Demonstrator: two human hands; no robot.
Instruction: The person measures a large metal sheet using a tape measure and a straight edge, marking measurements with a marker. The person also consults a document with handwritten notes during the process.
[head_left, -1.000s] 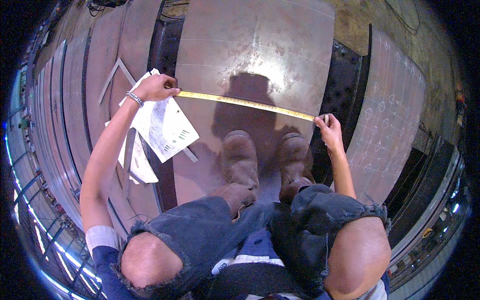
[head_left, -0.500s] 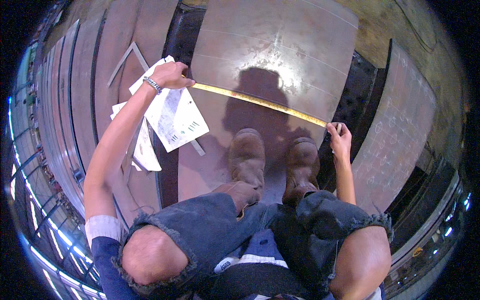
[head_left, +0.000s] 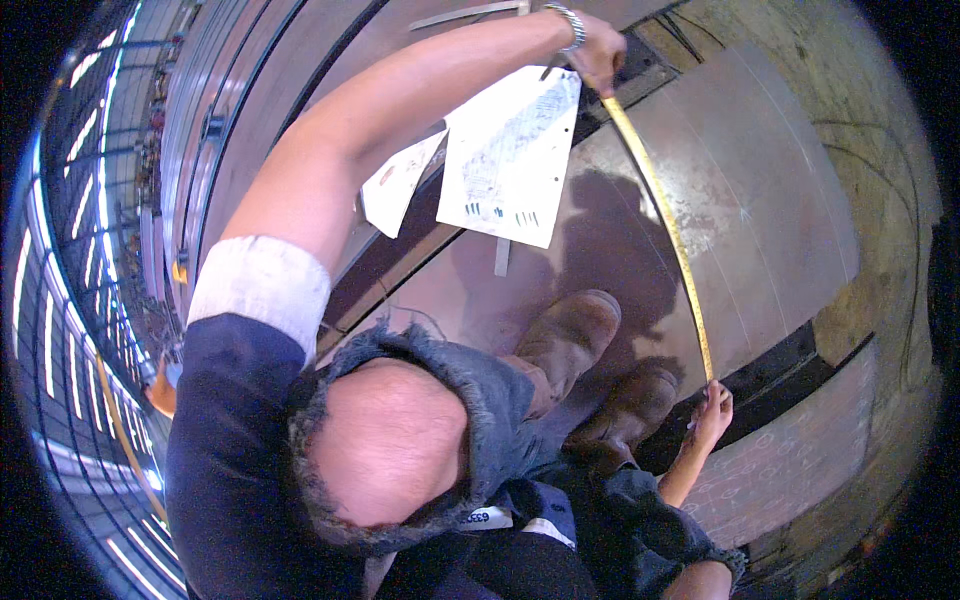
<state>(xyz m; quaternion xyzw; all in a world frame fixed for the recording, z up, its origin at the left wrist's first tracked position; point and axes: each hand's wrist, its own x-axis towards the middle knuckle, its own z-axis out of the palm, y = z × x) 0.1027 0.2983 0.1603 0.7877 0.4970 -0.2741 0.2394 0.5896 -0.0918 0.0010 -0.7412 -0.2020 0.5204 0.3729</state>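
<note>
A yellow tape measure [head_left: 668, 215] runs in a slight curve over a brown steel plate [head_left: 790, 190] with thin lines marked across it. My left hand [head_left: 597, 55], with a chain bracelet at its wrist, grips the far end of the tape; its case, if there, is hidden. At the near end, my right hand [head_left: 710, 410] pinches the tape between thumb and fingers beside the plate's right side. White drawing sheets [head_left: 510, 160] lie below my left forearm, left of the tape. From under them sticks out a flat metal strip [head_left: 502, 257].
My boots [head_left: 575, 335] rest on the plate. A dark gap [head_left: 770, 375] separates it from another plate [head_left: 800, 455] with chalk circles at the lower right. A metal square [head_left: 470, 14] lies at the top, and long steel pieces [head_left: 215, 130] line the left.
The view has swung round, so the tape now runs steeply down the picture instead of nearly across. Both hands still hold it, and it bows more than before.
</note>
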